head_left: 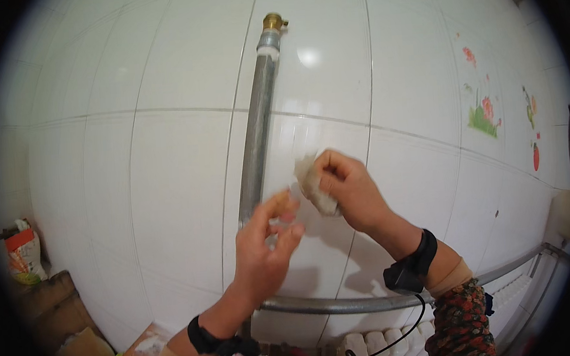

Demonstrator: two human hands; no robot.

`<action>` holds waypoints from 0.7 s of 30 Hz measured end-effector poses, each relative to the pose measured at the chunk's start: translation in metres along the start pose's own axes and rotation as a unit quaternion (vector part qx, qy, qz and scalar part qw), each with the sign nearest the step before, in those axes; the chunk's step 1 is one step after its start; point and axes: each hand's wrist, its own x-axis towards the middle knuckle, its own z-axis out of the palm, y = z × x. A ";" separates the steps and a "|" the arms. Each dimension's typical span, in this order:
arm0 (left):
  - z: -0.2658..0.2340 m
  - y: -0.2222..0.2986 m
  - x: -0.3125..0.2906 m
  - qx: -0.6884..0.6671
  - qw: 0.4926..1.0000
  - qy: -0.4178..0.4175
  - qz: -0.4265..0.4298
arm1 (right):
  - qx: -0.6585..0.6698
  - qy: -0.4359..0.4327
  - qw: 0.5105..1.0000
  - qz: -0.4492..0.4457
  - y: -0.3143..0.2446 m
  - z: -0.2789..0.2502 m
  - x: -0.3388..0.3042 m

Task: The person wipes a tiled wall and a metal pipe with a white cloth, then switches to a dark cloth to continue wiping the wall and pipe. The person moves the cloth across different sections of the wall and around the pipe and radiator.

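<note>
Fingers pinched, my right hand [355,189] holds a crumpled, off-white wad [319,189] that looks like a rag or loose fibre; its exact kind does not show. My left hand [266,242] is raised just left of the wad, its thumb and fingers apart and slightly blurred. Behind that hand, a grey metal pipe [257,133] runs up the tiled wall. At its top sit a grey collar [268,42] and a brass fitting [273,23]. Between the left fingertips and the wad a small pale spot shows, too blurred to name.
Below my hands a horizontal grey pipe [353,304] crosses above a white radiator [376,345]. White wall tiles [178,66] carry flower stickers [485,111] at right. A printed bag [24,252] stands on brown boxes [60,313] at left. A black cable [402,336] hangs from my right wrist strap.
</note>
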 end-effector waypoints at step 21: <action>0.063 0.005 0.002 -0.257 0.949 0.067 -0.171 | -0.117 0.113 0.962 -0.221 0.021 -0.006 -0.062</action>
